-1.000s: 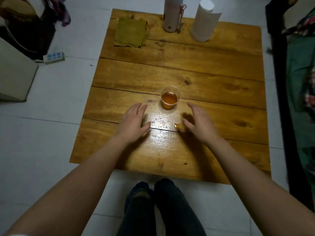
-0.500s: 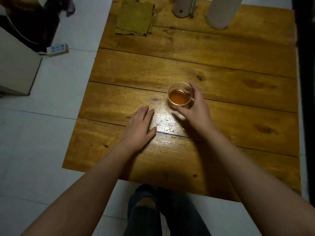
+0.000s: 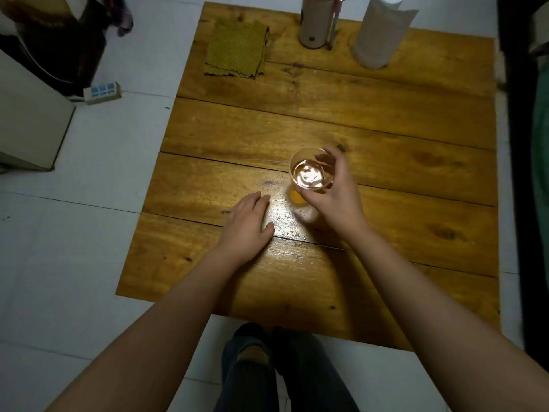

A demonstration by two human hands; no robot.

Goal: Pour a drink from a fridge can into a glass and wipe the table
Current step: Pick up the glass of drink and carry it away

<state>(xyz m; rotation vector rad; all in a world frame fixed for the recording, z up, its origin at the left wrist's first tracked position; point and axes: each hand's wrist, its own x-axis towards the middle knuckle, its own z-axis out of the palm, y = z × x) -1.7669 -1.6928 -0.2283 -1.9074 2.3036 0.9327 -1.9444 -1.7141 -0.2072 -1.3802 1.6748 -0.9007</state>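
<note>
A clear glass (image 3: pixel 310 173) holding amber drink is lifted above the wooden table (image 3: pixel 386 138), with my right hand (image 3: pixel 335 197) wrapped around its right side. Light glares off the liquid's surface. An orange glow and the glass's shadow fall on the wood just below it. My left hand (image 3: pixel 249 224) lies flat on the table to the left of the glass, fingers together, holding nothing. A folded olive-green cloth (image 3: pixel 236 49) lies at the table's far left corner. No can is in view.
A tall cylindrical bottle (image 3: pixel 316 23) and a paper towel roll (image 3: pixel 381 34) stand at the table's far edge. A power strip (image 3: pixel 102 92) and a pale box (image 3: pixel 26 114) sit on the tiled floor to the left. My legs (image 3: pixel 282 370) are below the near edge.
My right hand went from lying beside the glass to gripping it, and has now raised it off the table. The left hand has stayed flat on the wood.
</note>
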